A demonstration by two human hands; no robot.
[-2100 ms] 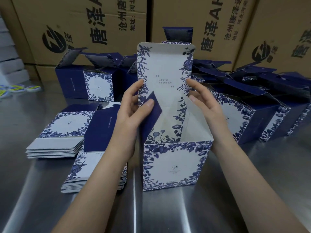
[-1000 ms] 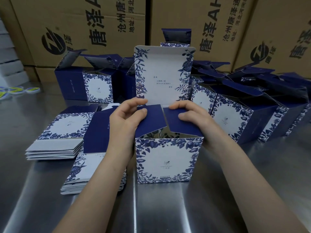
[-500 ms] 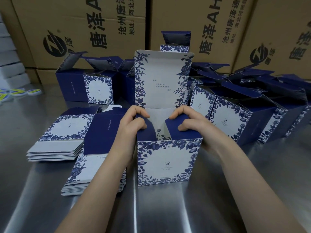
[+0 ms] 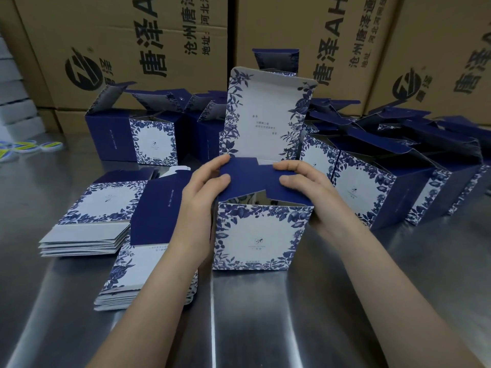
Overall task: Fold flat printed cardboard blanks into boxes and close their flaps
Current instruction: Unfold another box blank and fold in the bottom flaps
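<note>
Box (image 4: 261,235): upright on the bench (image 4: 345,301), right in front of us, floral face toward us.
Lid (image 4: 265,115): standing tall at the back, printed inside facing us.
Left hand (image 4: 204,192): our fingers (image 4: 219,162) curl over the left flap (image 4: 244,179), thumb on top, pinching it.
Right hand (image 4: 310,189): fingers curl over the right flap (image 4: 289,196), gripping it too.
Top: both fold inward and meet mid-box; a slit of interior shows in front.
Flat blanks (image 4: 87,203): two stacks, just left of the box.

Lid (image 4: 265,107) txt too small to read; bg cartons (image 4: 119,35) cut off at top
</note>
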